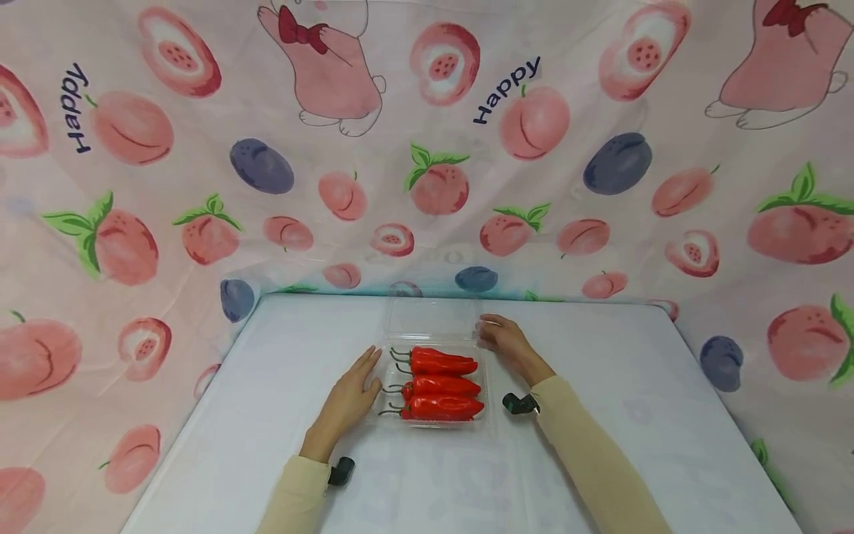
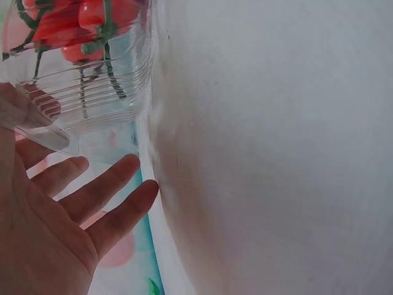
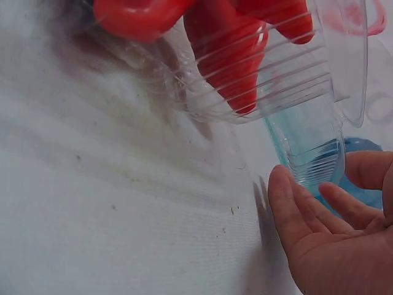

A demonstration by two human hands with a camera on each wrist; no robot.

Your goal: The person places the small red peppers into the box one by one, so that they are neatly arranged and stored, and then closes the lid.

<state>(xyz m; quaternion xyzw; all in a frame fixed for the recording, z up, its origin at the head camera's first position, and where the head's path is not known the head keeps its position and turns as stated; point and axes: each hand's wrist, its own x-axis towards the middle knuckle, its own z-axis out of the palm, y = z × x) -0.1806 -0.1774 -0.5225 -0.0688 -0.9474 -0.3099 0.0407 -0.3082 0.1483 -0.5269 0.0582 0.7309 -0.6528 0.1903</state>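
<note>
A clear plastic clamshell box [image 1: 485, 400] stands on the table with its lid [image 1: 427, 320] folded back behind it. Several long red peppers [image 1: 440, 386] lie crosswise inside, dark green stems toward the left. My left hand [image 1: 350, 400] is at the box's left side, its fingers extended and spread. In the left wrist view the thumb [image 2: 40, 101] shows through the plastic by the rim. At the lid's right edge, my right hand [image 1: 505, 341] holds the corner, thumb on one side and curved fingers [image 3: 285, 190] on the other.
A white cloth covers the table [image 1: 587, 356]. Behind and beside it hangs a pink curtain [image 1: 373, 193] printed with fruit and rabbits. Both wrists wear a small black camera, the right one [image 1: 519, 403] close to the box's right side.
</note>
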